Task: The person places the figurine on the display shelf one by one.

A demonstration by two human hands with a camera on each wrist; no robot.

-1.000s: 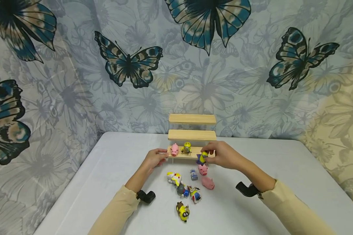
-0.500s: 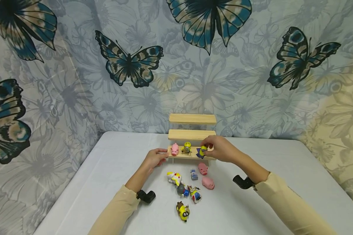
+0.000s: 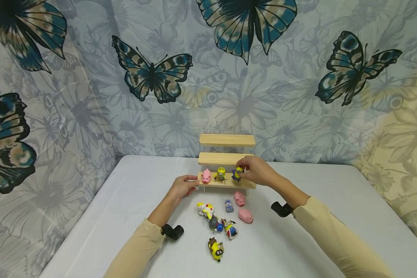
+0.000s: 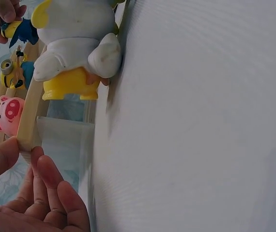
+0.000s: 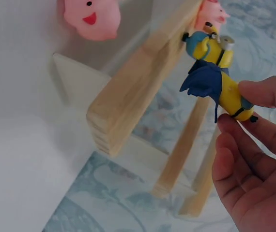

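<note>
A three-tier wooden display shelf [image 3: 226, 158] stands at the back of the table. My left hand [image 3: 182, 188] pinches the left end of its lowest board [image 4: 30, 126], thumb on top and fingers beneath. Over the right end of that board, my right hand [image 3: 258, 171] holds a yellow minion figure [image 5: 230, 96] with a dark blue cape between thumb and fingers. The figure is upright in the head view, close over the board. A pink pig figure [image 3: 206, 176] sits at the board's left, and another minion figure [image 3: 220, 174] stands in the middle.
In front of the shelf lie two pink pig figures [image 3: 245, 216], a small blue-grey figure [image 3: 229, 205] and a white-and-yellow figure [image 3: 206, 210]. Nearer are more small figures [image 3: 231, 229] and a yellow minion [image 3: 216, 249] on its back. A butterfly-print cloth [image 3: 264, 127] hangs behind the table.
My right hand has carried the caped minion up and back from in front of the lowest board to over its right end. The left hand stays on the shelf.
</note>
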